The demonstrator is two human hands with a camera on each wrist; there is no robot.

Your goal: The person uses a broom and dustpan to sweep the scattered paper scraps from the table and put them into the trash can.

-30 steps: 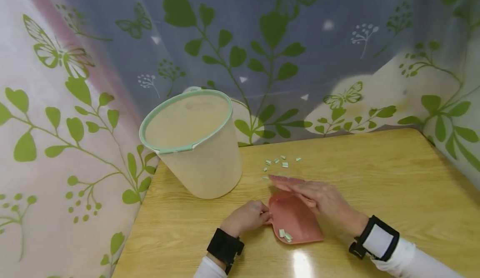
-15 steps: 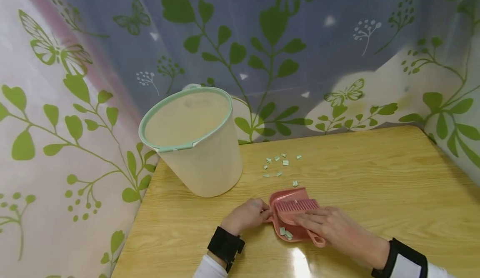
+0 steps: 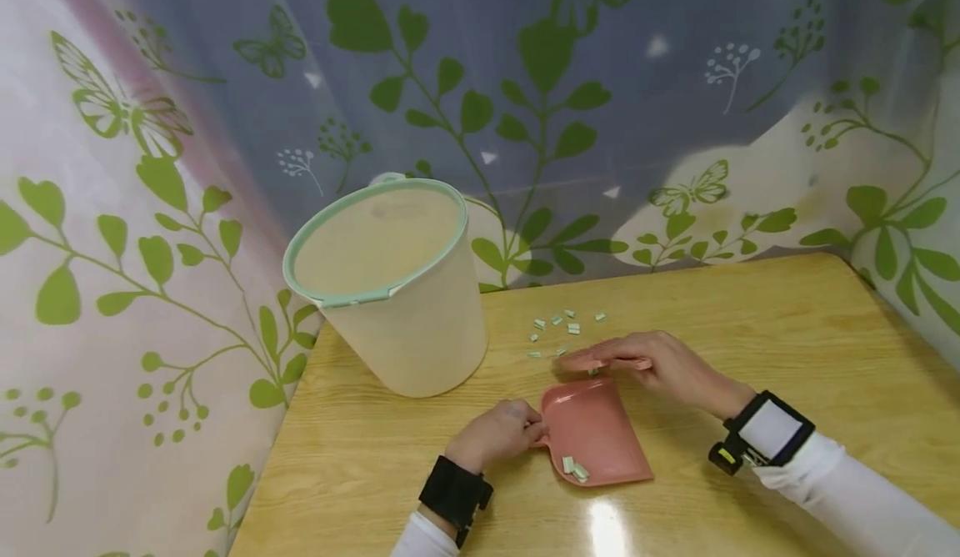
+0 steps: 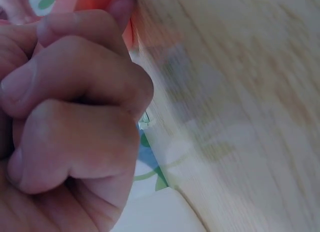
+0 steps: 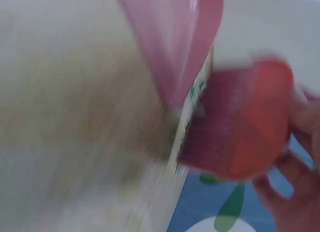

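**A:** What does the left hand [image 3: 498,434] do with the pink dustpan [image 3: 596,432]?

**B:** Its fingers are curled tight round the pan's left edge, pinning it flat on the wooden table [image 3: 787,332]. The left wrist view shows clenched knuckles [image 4: 75,107] against a strip of pink plastic. The dustpan is smooth, shallow and roughly shield-shaped, lying near the table's front edge, its open mouth facing the far side. Two pale green scraps [image 3: 573,468] rest in its near corner.

**A:** And the right hand [image 3: 667,365]?

**B:** It grasps the pink hand brush [image 3: 600,363], fingers wrapped over its flat back, just beyond the dustpan's mouth. The right wrist view, though blurred, shows dense dark-pink bristles [image 5: 215,127] under a glossy plastic back, with the dustpan's lip [image 5: 175,47] just beside them.

**A:** Where does the debris lie?

**B:** A loose cluster of small rectangular green-and-white paper bits [image 3: 564,327] sits on the tabletop just beyond the brush, toward the far edge.

**A:** What else stands on the table?

**B:** A cream plastic bucket [image 3: 408,323], tapered and round, with a mint-green rim, stands at the far left corner, well apart from the dustpan. The table has a glossy, light wood-grain surface. A translucent curtain [image 3: 187,165] printed with green leaves and butterflies hangs behind and to the left.
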